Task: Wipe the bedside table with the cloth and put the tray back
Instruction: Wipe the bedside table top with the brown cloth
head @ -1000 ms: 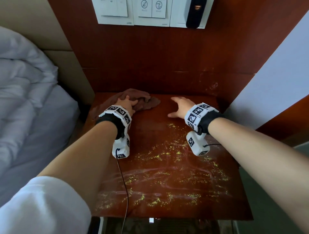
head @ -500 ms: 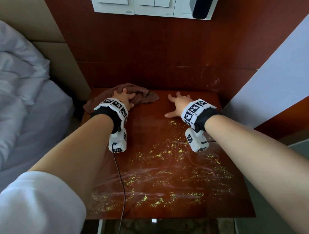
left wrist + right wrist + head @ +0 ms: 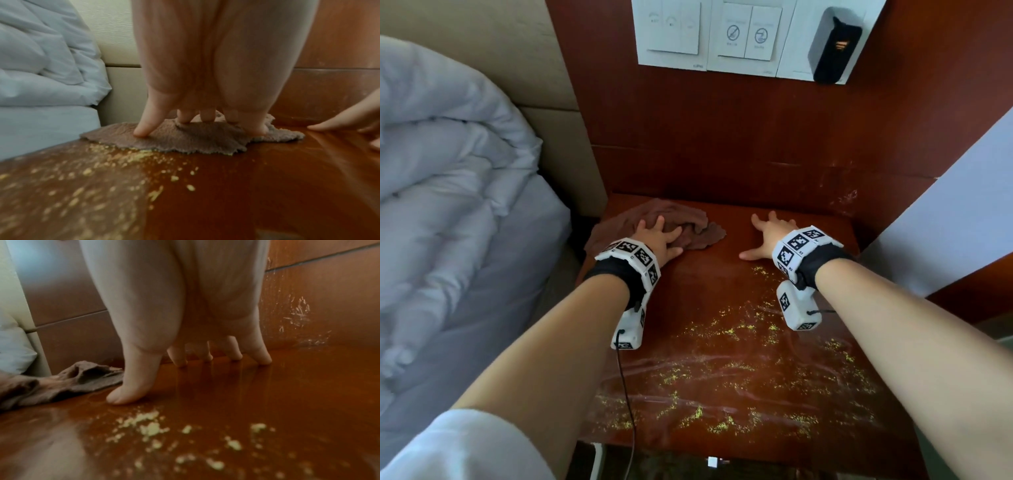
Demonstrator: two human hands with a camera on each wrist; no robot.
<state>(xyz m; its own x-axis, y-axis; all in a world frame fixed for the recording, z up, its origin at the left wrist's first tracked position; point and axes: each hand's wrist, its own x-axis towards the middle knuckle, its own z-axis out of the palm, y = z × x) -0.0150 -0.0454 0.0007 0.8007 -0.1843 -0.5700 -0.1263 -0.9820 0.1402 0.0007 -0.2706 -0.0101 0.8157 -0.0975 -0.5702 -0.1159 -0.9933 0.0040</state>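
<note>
My left hand [image 3: 654,238] presses flat on the cloth [image 3: 685,222] at the desk [image 3: 722,291] back; right hand [image 3: 768,236] spread, holding nothing. Crumbs [image 3: 722,377] remain; no tray visible.

A cloth [image 3: 671,222] lies at the surface's [image 3: 722,291] far left corner under the left hand [image 3: 657,238]; the right hand [image 3: 770,236] rests flat to its right, crumbs [image 3: 722,377] nearer, a bed [image 3: 448,205] left.

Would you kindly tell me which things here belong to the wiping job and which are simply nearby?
Part of the job:
cloth under the left hand
bedside table
yellow crumbs
right hand, flat on the table

Just nearby:
duvet
wall switches

No tray is in view.
</note>
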